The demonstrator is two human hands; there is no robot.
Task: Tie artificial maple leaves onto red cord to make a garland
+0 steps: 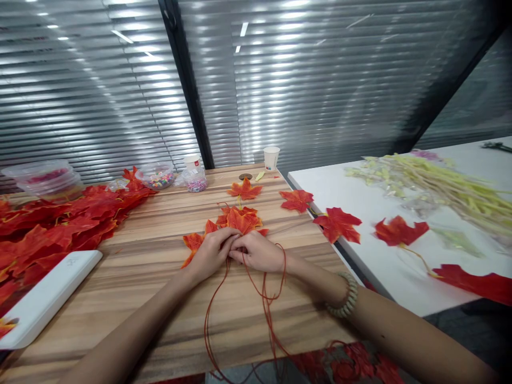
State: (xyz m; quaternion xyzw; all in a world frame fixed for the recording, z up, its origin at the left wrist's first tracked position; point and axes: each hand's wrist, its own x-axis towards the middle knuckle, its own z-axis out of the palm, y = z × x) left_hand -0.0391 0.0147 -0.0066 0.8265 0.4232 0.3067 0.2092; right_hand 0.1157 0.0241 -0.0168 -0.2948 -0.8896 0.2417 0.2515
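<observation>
Pressing my fingertips together low in the head view, I have the left hand (pixel 214 252) and the right hand (pixel 260 253) meeting over the wooden counter (pixel 160 298). Each grip is closed in a pinch at the thin red cord (pixel 207 320), though the fingers hide exactly which strand each one has. From there the cord drops toward me in loose loops, some circling by my right wrist and the rest trailing over the near edge. Touching the fingers on the far side is the leaf cluster (pixel 240 217), orange-red, with the side leaf (pixel 193 245) just beside my left hand. Beyond it lies the far leaf (pixel 245 189), and to the right another red leaf (pixel 296 200). I see the edge leaf (pixel 339 224) bridging the gap to the white counter (pixel 384 282), which bears pale yellow-green stems (pixel 452 186) and more red leaves (pixel 401 231). Over on my left, the big leaf pile (pixel 76 221) lies beside the white slab (pixel 56 298). Near the back sit the bead tub (pixel 159 177), the smaller bead cup (pixel 196 182) and the paper cup (pixel 271 158). Wrapped around my right wrist is the beaded bracelet (pixel 347 296).
</observation>
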